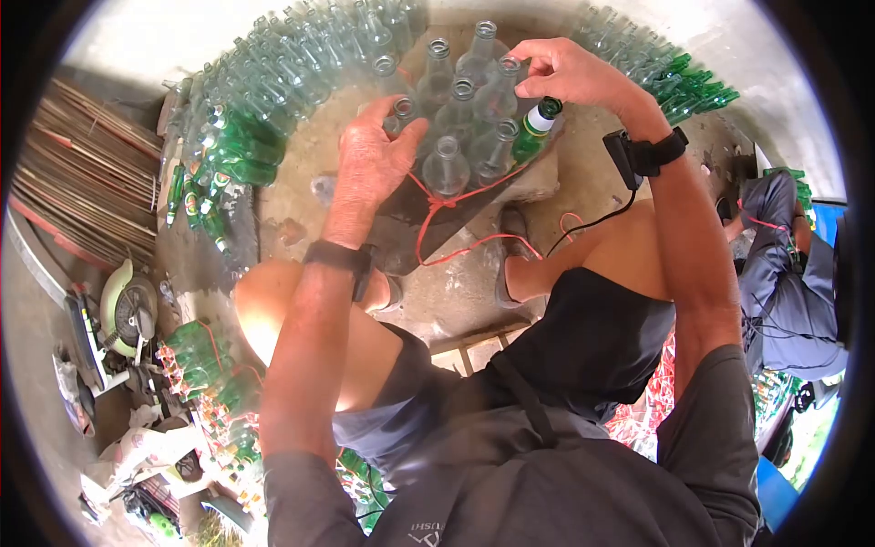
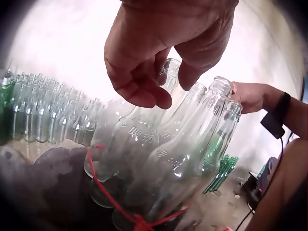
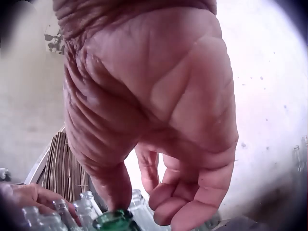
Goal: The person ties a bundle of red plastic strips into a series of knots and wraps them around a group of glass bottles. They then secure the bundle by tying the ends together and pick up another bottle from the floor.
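Note:
Several clear glass bottles stand upright in a tight cluster, with red string [image 1: 437, 202] tied round them low down. My left hand [image 1: 374, 150] holds the neck of a clear bottle [image 2: 172, 67] at the cluster's left side, fingers and thumb on either side of it. Across the cluster, my right hand [image 1: 579, 75] has its curled fingers and thumb at the neck of another clear bottle [image 1: 507, 71]. Just beside that hand is a green bottle [image 1: 531, 137] with a white neck label; its mouth shows below the thumb in the right wrist view.
Rows of clear bottles [image 1: 273, 68] line the wall behind, with green bottles [image 1: 241, 146] at their left end. More green bottles [image 1: 693, 87] lie at the right. Long thin strips [image 1: 91, 173] are stacked at far left. Another person's legs [image 1: 788, 292] show at right.

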Action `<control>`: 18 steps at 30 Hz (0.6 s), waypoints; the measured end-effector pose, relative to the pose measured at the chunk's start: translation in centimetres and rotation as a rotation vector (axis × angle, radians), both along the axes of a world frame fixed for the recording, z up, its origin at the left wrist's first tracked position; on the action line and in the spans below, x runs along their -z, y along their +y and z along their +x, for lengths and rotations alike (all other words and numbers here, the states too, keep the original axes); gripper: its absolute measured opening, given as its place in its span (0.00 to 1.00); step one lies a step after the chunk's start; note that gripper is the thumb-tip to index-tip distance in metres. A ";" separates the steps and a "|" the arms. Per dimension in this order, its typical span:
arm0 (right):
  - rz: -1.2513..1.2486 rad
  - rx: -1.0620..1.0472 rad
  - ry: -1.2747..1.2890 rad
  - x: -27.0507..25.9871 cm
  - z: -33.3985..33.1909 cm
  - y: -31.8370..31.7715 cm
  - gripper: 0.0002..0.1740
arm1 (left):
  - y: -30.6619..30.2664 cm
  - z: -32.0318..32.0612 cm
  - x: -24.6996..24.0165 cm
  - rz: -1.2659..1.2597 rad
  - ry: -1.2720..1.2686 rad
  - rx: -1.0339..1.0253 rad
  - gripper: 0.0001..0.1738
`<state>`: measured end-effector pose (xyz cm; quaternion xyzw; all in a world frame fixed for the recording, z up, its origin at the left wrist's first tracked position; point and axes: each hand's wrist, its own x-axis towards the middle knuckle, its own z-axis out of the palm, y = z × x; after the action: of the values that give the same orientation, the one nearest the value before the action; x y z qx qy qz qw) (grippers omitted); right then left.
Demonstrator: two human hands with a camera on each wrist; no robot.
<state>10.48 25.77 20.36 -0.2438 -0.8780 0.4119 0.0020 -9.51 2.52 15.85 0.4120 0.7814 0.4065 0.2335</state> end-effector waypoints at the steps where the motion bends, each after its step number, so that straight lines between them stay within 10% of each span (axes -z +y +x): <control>1: -0.002 -0.017 0.033 0.6 -0.1 0.3 0.28 | 0.1 0.0 0.3 -0.003 -0.004 -0.003 0.25; 18: 0.043 -0.122 -0.009 2.0 -2.5 0.7 0.24 | 1.0 0.7 1.3 0.069 0.150 0.016 0.13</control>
<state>7.97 26.45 18.36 -0.1917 -0.8998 0.3914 -0.0220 -8.79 3.55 14.56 0.4553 0.7788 0.3993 0.1634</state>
